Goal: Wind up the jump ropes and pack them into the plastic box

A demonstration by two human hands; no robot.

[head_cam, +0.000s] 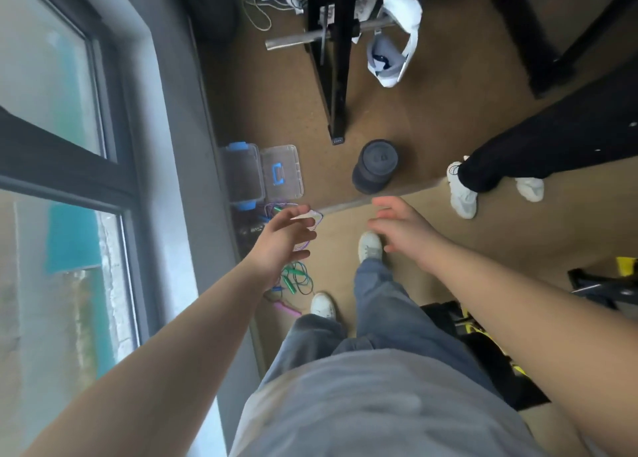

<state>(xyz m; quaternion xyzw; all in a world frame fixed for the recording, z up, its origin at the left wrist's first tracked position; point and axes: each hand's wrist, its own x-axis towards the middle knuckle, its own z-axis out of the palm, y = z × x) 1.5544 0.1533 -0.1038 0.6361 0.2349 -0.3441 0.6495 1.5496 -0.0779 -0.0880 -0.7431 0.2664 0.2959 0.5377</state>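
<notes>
A clear plastic box (243, 177) with blue latches stands open on the floor by the wall, its lid (281, 175) lying flat beside it. Several jump ropes lie tangled on the floor: a purple-and-white rope (316, 219) near the box, a green-handled rope (293, 280) and a pink-handled one (286, 309) closer to my feet. My left hand (281, 237) hovers above the ropes with fingers loosely curled, and whether it touches the purple-and-white rope is unclear. My right hand (402, 227) is spread open in the air, holding nothing.
A window and grey wall run along the left. A black round weight (376, 170) sits on the floor beyond my hands, beside a black metal frame (333, 59) with a white bag (397, 42). Another person's legs and white shoes (461, 194) stand at right.
</notes>
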